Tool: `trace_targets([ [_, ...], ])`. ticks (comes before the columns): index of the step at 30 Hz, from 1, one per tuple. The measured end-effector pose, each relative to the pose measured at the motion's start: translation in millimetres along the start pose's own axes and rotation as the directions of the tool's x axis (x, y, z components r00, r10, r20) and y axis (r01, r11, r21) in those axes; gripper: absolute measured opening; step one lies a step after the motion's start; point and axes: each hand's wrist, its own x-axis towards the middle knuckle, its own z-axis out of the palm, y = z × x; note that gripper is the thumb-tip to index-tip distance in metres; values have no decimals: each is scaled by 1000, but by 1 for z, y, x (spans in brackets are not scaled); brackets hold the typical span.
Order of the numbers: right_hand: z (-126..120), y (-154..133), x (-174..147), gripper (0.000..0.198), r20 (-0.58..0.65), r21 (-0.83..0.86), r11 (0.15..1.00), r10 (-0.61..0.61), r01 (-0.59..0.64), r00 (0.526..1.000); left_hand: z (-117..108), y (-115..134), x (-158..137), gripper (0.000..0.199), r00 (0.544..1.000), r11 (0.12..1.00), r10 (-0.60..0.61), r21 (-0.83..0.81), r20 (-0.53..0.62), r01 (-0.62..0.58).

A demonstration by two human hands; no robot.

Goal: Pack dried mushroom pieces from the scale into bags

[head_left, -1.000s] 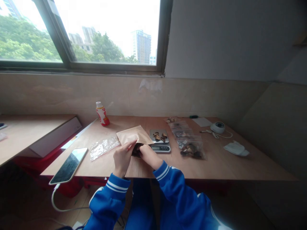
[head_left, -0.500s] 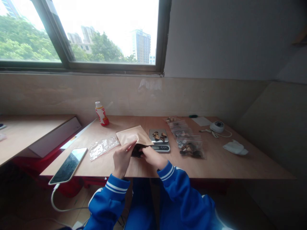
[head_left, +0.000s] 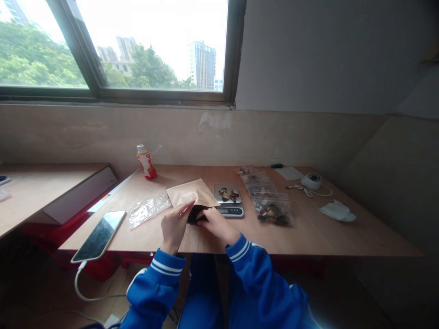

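A brown kraft paper bag lies tilted at the near middle of the table, its dark mouth facing me. My left hand pinches the upper edge of that mouth between thumb and fingers. At the opening, my right hand has its fingers curled and partly inside; what they grip, if anything, is hidden. Just behind my right hand stands a small digital kitchen scale, partly covered by the bag. Several dried mushroom pieces rest on its metal plate.
Zip bags of dried pieces run in a row right of the scale. A clear plastic bag and a phone on a cable lie left. Farther back are a red-white bottle, a white dome camera and a crumpled tissue.
My right hand has shifted slightly left at the bag's mouth, and its fingers show more. My left hand keeps its pinch on the bag. The scale and mushrooms have stayed put.
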Motion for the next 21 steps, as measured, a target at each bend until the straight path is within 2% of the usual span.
trace_targets([
  [3, 3, 2, -4, 12, -68, -24, 1000, -5, 4, 998, 0, 0, 0, 21, 1000, 1000, 5, 3, 3, -5],
  [11, 12, 5, -11, 14, -215, 81, 996, -30, 48, 976, 0, 1, 0, 22, 999, 999, 45, 22, 0, -45],
  [16, 10, 3, -17, 9, -364, 245, 955, -68, 165, 929, 0, 2, 2, 20, 999, 995, 35, 91, -22, -33],
  [21, -11, 9, -37, 5, -495, 369, 899, -25, 237, 868, -5, -5, 6, 19, 998, 994, 30, 110, -56, -24],
])
